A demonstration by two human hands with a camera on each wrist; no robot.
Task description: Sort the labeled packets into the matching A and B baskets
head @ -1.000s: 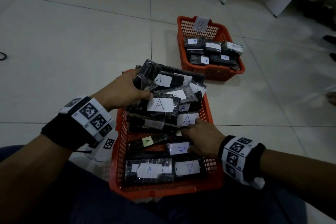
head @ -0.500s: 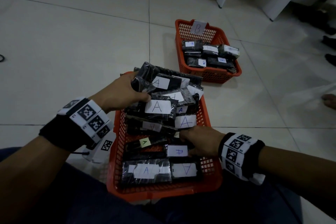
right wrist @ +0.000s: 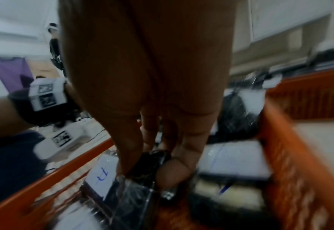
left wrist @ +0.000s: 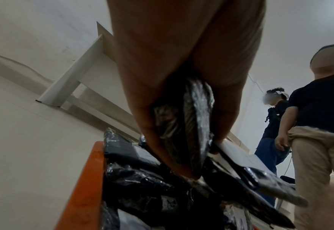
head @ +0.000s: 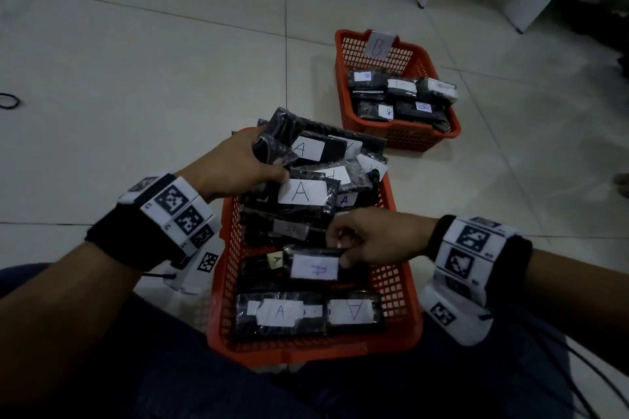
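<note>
Presently observed: left hand point(head: 238, 165) at frame centre, fingers and thumb curled round a stack of black packets point(head: 299, 150) above the near orange basket point(head: 398, 286). Right hand point(head: 371, 236), lower centre-right, thumb and fingers pinched on 1 packet point(head: 315, 267) with a handwritten label, inside that basket. Noted B basket point(head: 398, 136) at upper right, holding several labelled packets; A-labelled packets along the near basket's lower edge.
</note>
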